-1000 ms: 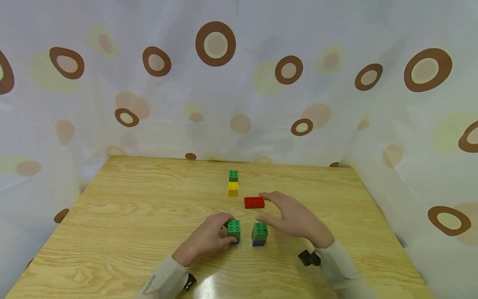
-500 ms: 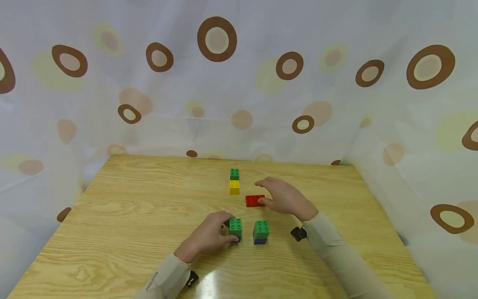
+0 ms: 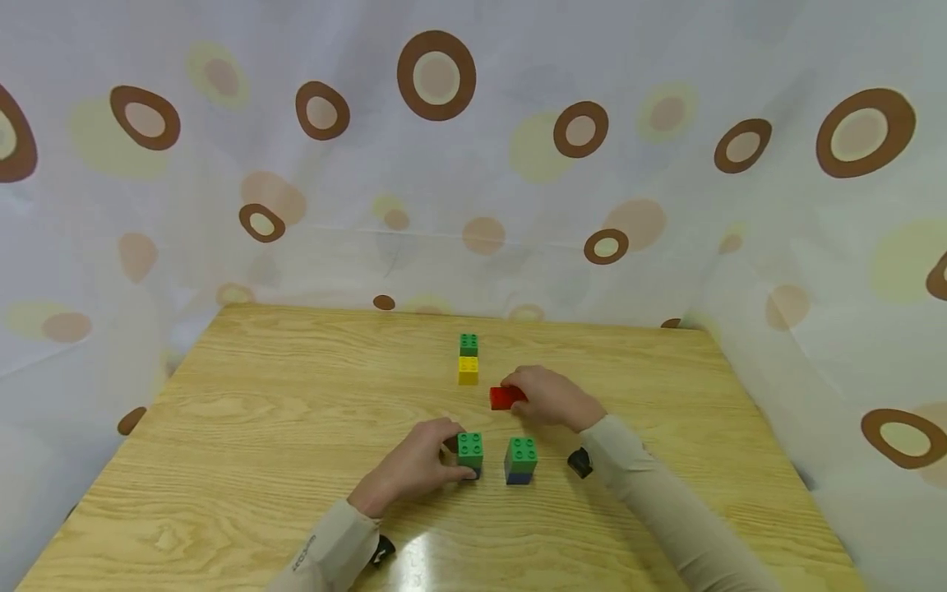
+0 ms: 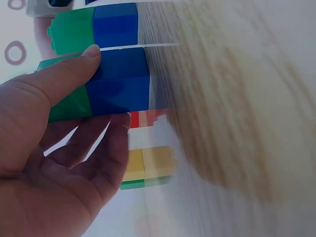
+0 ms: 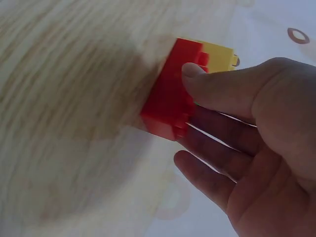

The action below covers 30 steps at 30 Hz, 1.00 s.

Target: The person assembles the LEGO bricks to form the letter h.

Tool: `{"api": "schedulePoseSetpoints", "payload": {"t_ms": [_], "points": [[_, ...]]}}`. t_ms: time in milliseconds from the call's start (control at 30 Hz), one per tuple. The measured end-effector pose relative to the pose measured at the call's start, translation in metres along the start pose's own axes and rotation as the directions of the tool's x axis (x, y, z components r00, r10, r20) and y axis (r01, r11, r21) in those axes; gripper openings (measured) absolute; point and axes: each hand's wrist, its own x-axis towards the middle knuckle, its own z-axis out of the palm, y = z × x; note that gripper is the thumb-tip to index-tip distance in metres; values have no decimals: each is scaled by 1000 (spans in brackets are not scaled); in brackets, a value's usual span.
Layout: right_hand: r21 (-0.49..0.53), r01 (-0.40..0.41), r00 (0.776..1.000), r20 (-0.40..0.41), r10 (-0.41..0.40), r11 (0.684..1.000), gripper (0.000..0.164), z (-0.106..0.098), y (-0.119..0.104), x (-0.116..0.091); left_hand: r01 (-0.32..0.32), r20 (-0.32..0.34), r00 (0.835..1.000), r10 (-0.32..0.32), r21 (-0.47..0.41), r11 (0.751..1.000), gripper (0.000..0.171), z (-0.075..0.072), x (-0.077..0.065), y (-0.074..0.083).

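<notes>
In the head view my left hand [image 3: 413, 465] holds a small stack, a green brick [image 3: 469, 446] on a blue brick [image 4: 118, 91], between thumb and fingers. Just right of it stands a second green-on-blue stack [image 3: 521, 457], untouched. Farther back, my right hand [image 3: 553, 398] pinches a red brick [image 3: 501, 399] by its right part. From the right wrist, the thumb lies on the long side of the red brick [image 5: 165, 91], its studs facing the palm; the fingertips behind it are hidden. Whether the red brick is lifted I cannot tell.
Behind the red brick, slightly left, a yellow brick [image 3: 468, 372] and a green brick [image 3: 469, 341] stand in line on the wooden table [image 3: 311, 386]. A patterned curtain [image 3: 355, 189] hangs behind the table and along both sides.
My right hand has moved from beside the right-hand stack back to the red brick, and its fingers have closed on it. The left hand keeps its hold on its stack.
</notes>
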Motion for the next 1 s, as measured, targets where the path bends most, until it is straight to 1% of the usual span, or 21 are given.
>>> {"api": "schedulePoseSetpoints", "payload": {"t_ms": [100,300,567,667,833,1000], "points": [[8,-4,1000,-22,5,1000,30,5,2,1,2,1,1000,-2,7,1000,22,1,-1,2],[56,-12,999,-31,13,998,29,5,2,0,22,21,1000,-22,11,1000,24,0,-1,5],[103,12,998,-60,-6,995,29,4,9,-2,21,31,999,-24,70,997,29,2,-2,6],[126,19,996,-85,-8,992,30,-3,6,-7,36,33,999,-38,75,997,30,3,-1,6],[141,63,989,-138,-44,988,35,-22,-4,-22,47,37,998,-50,72,996,32,4,0,7],[123,102,985,-148,-84,987,38,-40,-15,-36,41,37,998,-44,71,997,32,6,1,10]]}}
